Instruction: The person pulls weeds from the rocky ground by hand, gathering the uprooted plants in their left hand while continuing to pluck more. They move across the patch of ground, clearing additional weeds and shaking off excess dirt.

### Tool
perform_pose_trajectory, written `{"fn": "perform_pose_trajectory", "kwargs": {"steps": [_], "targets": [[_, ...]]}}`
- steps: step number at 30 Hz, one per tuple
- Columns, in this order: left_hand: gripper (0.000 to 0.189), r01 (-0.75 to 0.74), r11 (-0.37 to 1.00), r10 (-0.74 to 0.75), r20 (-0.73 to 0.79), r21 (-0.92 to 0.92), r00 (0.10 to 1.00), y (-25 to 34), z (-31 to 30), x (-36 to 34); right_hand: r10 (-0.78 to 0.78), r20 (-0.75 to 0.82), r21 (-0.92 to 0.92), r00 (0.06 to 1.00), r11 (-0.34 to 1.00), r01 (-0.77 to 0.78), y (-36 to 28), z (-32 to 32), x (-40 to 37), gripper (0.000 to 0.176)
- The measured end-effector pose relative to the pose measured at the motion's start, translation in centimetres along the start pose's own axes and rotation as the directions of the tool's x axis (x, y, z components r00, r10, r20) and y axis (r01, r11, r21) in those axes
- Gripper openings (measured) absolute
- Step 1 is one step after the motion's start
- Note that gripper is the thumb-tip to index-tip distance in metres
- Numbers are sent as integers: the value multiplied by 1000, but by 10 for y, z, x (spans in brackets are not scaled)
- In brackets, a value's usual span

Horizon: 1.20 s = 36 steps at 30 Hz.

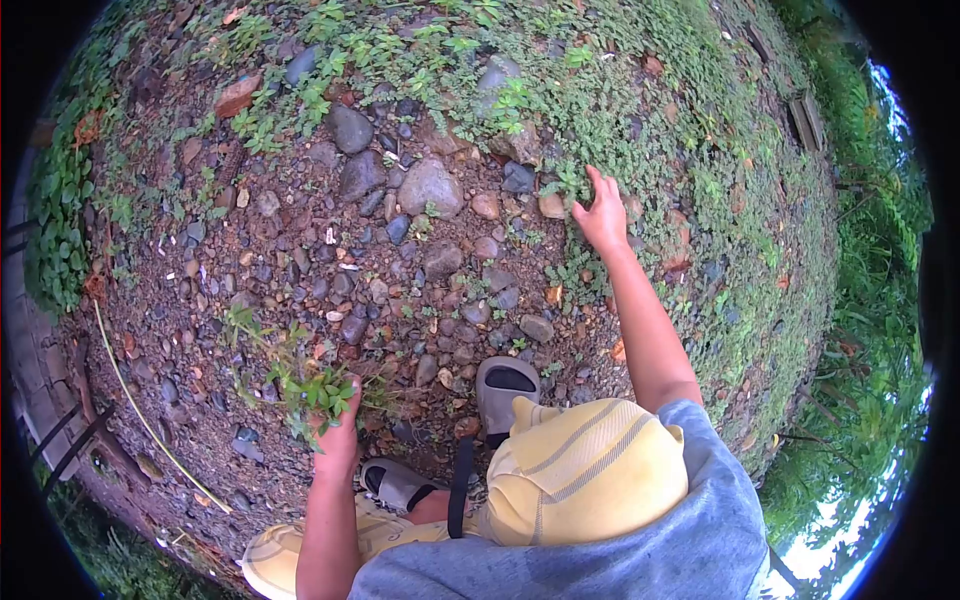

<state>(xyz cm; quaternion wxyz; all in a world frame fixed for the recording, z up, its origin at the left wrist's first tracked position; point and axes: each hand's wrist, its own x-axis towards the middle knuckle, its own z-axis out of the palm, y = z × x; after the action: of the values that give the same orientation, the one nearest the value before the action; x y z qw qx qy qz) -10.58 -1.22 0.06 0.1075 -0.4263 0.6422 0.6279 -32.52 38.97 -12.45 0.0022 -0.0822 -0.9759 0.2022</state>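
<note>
My left hand [341, 428] is closed around a bunch of pulled weeds [305, 388], low over the stony soil on the left. Leafy stems stick out to the left of the fist, and thin, root-like strands show on its right. Further forward, my right hand [604, 217] reaches to low green weeds [572, 180] growing among the stones. Its thumb and fingers are apart, fingertips right at the leaves, with nothing held. A tan stone [552, 206] lies just left of that hand.
Pebbles and larger rocks, among them a big grey stone [431, 188], cover the ground ahead. Dense weeds [690, 130] spread to the right and far side. My sandals [505, 400] stand close by. A long yellowish stalk [150, 410] lies at left.
</note>
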Motion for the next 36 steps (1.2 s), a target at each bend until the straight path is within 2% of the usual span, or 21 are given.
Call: {"fn": "perform_pose_trajectory", "kwargs": {"steps": [3, 6, 7, 10, 12, 15, 18, 21, 28, 29, 32, 33, 36], "targets": [[46, -37, 999, 37, 18, 15, 999, 3, 1, 3, -32, -49, 5, 998, 999, 33, -9, 11, 14, 56], [47, -6, 1000, 6, 17, 13, 1000, 0, -7, 9, -60, -21, -33, 998, 998, 60, -7, 17, 21, 44], [44, 1, 1000, -1, 11, -3, 1000, -1, -9, 11, -78, -38, -51, 996, 996, 76, -5, 17, 23, 29], [38, 14, 999, -14, 2, -49, 1000, 0, -11, 14, -121, -34, 6, 992, 993, 121, 13, 17, 32, 22], [38, -15, 1000, 15, -19, -24, 1000, -4, -13, 18, 28, -47, 188, 999, 982, -19, 24, 19, 33, 18], [38, -34, 999, 34, -51, -1, 998, -2, -12, 18, 218, 43, 442, 975, 871, -214, 35, 24, 38, 18], [38, -38, 999, 37, -26, -17, 999, -2, -16, 19, 298, 159, 696, 941, 643, -321, 35, 26, 39, 17], [37, -48, 999, 47, -18, -22, 999, 1, -18, 19, 317, 197, 806, 928, 486, -337, 34, 24, 37, 16], [36, -45, 998, 42, -72, -50, 997, 4, -19, 18, 389, 144, 873, 910, 384, -302, 35, 6, 50, 20], [35, -60, 997, 57, -60, -57, 997, 3, -19, 18, 395, 77, 797, 916, 527, -294, 34, 2, 52, 22], [34, -90, 995, 88, -51, -50, 995, 1, -19, 21, 120, -218, 511, 968, 860, 9, 38, 1, 65, 23], [33, -89, 996, 87, -68, -30, 994, 2, -17, 20, 86, -202, 450, 976, 893, 14, 18, -11, 61, 22], [32, -101, 995, 102, -60, 17, 993, 3, -14, 18, -200, -48, 232, 979, 951, 205, -7, -21, 57, 29]]}}
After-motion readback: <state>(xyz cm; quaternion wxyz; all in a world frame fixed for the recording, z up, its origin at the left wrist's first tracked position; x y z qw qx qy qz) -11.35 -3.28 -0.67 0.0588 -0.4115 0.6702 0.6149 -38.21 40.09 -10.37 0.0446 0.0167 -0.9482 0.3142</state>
